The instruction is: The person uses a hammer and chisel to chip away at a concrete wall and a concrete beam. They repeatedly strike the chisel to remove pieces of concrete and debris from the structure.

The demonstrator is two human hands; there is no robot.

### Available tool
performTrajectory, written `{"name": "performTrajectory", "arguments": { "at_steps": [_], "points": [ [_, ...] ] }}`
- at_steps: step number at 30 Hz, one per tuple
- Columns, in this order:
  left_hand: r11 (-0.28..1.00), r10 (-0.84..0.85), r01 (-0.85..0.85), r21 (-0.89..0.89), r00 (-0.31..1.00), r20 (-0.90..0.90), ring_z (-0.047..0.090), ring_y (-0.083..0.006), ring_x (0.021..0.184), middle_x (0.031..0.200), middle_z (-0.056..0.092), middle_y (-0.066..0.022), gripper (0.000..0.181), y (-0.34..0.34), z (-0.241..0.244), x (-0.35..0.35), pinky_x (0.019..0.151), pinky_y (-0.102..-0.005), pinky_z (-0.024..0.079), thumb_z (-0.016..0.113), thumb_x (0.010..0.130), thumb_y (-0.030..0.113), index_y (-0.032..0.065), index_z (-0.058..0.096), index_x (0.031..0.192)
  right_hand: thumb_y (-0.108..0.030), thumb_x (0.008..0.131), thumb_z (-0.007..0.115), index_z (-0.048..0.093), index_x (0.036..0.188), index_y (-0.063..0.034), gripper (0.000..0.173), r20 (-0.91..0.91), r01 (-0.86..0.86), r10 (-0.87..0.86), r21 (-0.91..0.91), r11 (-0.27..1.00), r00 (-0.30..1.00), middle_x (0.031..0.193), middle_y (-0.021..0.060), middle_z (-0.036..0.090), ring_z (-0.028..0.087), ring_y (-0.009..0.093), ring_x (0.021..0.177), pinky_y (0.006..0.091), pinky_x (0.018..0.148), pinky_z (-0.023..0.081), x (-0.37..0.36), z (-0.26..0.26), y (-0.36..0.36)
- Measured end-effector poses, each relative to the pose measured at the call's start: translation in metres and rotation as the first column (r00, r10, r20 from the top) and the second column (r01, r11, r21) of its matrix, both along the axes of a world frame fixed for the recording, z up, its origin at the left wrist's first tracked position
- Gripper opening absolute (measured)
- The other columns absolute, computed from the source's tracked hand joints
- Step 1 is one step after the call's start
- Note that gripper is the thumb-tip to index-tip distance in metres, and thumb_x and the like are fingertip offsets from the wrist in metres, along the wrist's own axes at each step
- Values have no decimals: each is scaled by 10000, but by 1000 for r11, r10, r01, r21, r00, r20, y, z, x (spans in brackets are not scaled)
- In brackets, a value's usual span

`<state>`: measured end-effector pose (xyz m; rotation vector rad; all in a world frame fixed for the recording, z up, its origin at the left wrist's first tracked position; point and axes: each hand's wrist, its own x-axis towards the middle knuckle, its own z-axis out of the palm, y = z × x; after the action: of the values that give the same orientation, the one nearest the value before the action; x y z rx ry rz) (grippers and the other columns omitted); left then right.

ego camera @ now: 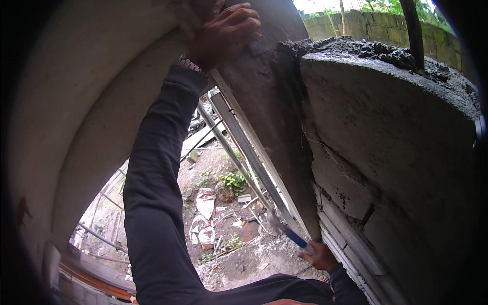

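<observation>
My left hand [228,32] is raised at the top, its bent fingers against the upper part of a rough concrete column [282,114]. A metal watch band [190,64] circles that wrist. Whether the fingers grip anything there is hidden. Low on the right, my right hand [323,256] is closed around the blue and white handle of a hand tool [297,239]. The tool's grey metal end points up and left; it is blurred, so its exact kind cannot be told. Right of the column stands a concrete block wall [381,126], with dark wet mortar [366,47] along its top.
Long metal bars and a wooden board [263,152] run diagonally beside the column. Below lies rubble ground with torn sacks [206,204] and small plants [232,179]. A dark upright post [413,34] rises from the mortar. A smooth pale wall [68,95] curves along the left.
</observation>
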<state>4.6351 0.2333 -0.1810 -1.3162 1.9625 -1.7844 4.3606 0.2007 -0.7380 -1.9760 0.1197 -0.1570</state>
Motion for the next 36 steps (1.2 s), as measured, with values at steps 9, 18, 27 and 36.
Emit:
{"name": "performTrajectory", "arguments": {
  "at_steps": [9, 18, 27, 36],
  "points": [
    [986, -63, 80, -147, 991, 116, 550, -292, 1349, 1274, 703, -67, 269, 12, 18, 24, 1165, -476, 368, 643, 893, 116, 76, 721, 1147, -422, 1108, 449, 512, 1097, -55, 373, 600, -18, -251, 404, 914, 760, 666, -20, 486, 406, 30, 519, 225, 473, 333, 97, 185, 23],
    [947, -196, 230, -225, 967, 163, 538, -291, 1350, 1264, 732, -39, 294, 8, 19, 51, 1220, -520, 286, 612, 858, 167, 89, 788, 1080, -467, 1099, 455, 528, 991, -62, 425, 806, 365, -455, 322, 873, 378, 598, 5, 492, 525, 102, 509, 313, 480, 396, 165, 314, 23],
    [920, -250, 292, -260, 951, 183, 560, -280, 1316, 1201, 744, -35, 300, 7, 17, 72, 1232, -522, 268, 602, 818, 222, 102, 801, 1008, -496, 1096, 457, 526, 941, -63, 465, 743, 594, -538, 237, 768, 398, 591, 68, 504, 595, 194, 527, 372, 517, 447, 187, 313, 7],
    [922, -252, 302, -241, 943, 217, 564, -276, 1302, 1199, 743, -29, 297, 9, 22, 72, 1236, -520, 274, 608, 815, 229, 113, 799, 1011, -531, 1093, 426, 515, 906, -62, 512, 721, 605, -543, 216, 766, 430, 601, 63, 506, 582, 192, 537, 380, 528, 439, 185, 319, 9]
  ]
}}
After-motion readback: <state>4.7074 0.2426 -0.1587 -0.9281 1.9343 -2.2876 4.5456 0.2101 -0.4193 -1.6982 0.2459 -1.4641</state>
